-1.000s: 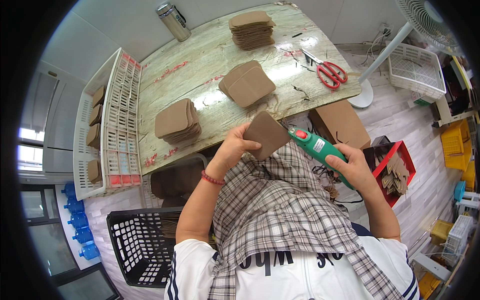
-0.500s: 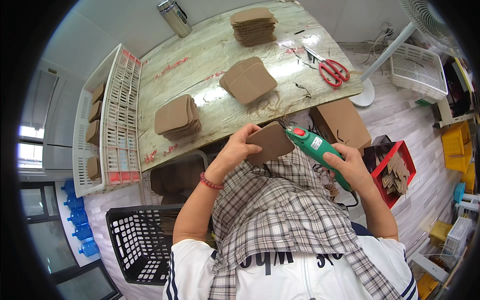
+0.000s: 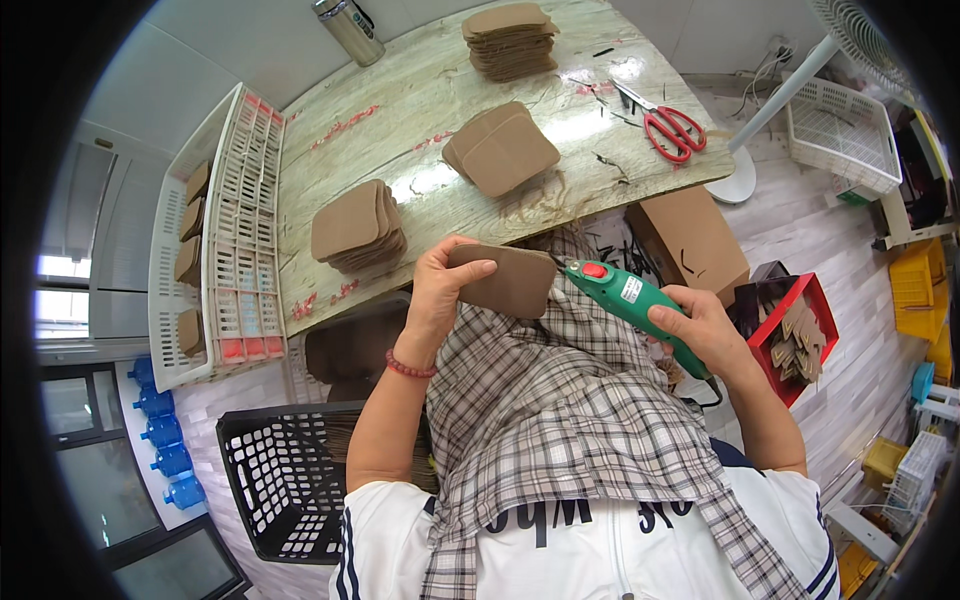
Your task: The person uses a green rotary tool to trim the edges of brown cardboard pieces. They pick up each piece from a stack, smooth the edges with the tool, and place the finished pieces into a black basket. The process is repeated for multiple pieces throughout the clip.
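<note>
My left hand (image 3: 437, 290) pinches a brown flat piece with rounded corners (image 3: 515, 287), thumb on top, above my lap in front of the table edge. My right hand (image 3: 705, 325) is wrapped round a green corded electric hand tool (image 3: 628, 297) with a red switch. The tool's narrow dark tip is at the piece's upper right corner; whether it touches, I cannot tell. On the table lie a left stack of similar brown pieces (image 3: 352, 222), a middle stack (image 3: 503, 150) and a taller far stack (image 3: 508, 42). Red-handled scissors (image 3: 675, 133) lie to the right.
A white plastic crate (image 3: 243, 230) holding brown pieces stands at the table's left. A black crate (image 3: 275, 480) is at lower left. To the right are a cardboard box (image 3: 690, 240), a red box (image 3: 800, 340) of brown pieces and a fan (image 3: 865, 45). A metal flask (image 3: 348, 32) stands at the back.
My left hand has shifted left and turned the brown piece, so its long side now lies more level. The tool has moved slightly left with its tip still beside the piece.
</note>
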`<state>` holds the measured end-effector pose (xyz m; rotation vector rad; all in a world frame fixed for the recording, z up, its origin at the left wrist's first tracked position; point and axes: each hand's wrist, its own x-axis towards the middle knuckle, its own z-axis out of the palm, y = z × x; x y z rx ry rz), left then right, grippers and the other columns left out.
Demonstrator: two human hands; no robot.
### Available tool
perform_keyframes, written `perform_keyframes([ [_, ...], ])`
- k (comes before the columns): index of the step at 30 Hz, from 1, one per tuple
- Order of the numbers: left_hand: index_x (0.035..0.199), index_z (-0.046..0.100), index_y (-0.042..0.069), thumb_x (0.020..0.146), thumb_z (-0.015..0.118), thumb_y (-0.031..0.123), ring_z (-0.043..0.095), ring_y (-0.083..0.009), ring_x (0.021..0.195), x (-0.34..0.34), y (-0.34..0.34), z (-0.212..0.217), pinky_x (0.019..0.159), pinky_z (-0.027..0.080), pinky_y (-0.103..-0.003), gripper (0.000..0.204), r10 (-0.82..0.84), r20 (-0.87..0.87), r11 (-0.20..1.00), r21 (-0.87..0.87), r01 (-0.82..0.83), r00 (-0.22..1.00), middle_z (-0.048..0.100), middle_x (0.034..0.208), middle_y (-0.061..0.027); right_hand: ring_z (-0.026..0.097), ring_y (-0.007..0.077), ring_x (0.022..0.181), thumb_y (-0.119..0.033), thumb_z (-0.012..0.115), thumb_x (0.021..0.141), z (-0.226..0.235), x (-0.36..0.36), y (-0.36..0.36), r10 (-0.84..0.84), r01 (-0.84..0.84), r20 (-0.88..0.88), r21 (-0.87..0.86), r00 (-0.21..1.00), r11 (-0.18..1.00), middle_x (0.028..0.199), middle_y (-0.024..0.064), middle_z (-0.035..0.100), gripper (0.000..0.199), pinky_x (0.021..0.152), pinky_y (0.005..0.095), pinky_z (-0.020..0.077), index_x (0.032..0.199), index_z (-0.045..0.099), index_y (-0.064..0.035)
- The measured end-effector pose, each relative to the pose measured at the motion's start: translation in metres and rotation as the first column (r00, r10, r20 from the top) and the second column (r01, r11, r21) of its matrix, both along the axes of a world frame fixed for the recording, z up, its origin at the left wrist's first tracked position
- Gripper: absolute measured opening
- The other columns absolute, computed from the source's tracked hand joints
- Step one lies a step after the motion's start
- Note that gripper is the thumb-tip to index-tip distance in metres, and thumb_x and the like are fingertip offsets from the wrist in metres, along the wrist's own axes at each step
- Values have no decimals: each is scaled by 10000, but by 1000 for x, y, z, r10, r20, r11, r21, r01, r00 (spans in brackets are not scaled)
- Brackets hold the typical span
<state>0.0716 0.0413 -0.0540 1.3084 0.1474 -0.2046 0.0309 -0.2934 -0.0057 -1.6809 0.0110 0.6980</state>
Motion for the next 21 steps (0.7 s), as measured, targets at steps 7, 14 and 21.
perform_keyframes([
  [7,888,659,33,744,745,-12,612,-82,733,-2,-5,-1,685,498,-235,174,-84,-75,994,60,88,994,672,821,-12,541,75,585,-341,674,870,0,-1,4,7,-7,13,14,1000,1000,725,29,589,389,535,229,447,975,632,32],
  [14,887,652,28,738,746,-1,609,-94,732,-3,-13,5,712,488,-237,178,-218,-73,965,136,226,973,671,830,-18,546,83,584,-334,693,852,6,0,11,38,-36,22,-56,999,998,728,39,593,406,531,241,453,992,641,44],
  [21,870,654,42,720,747,-16,599,-73,766,-3,-16,15,715,472,-218,187,-375,-157,906,147,397,914,665,821,5,546,76,603,-332,686,857,8,5,21,90,-89,28,-49,996,995,745,33,593,392,537,237,454,987,638,35],
])
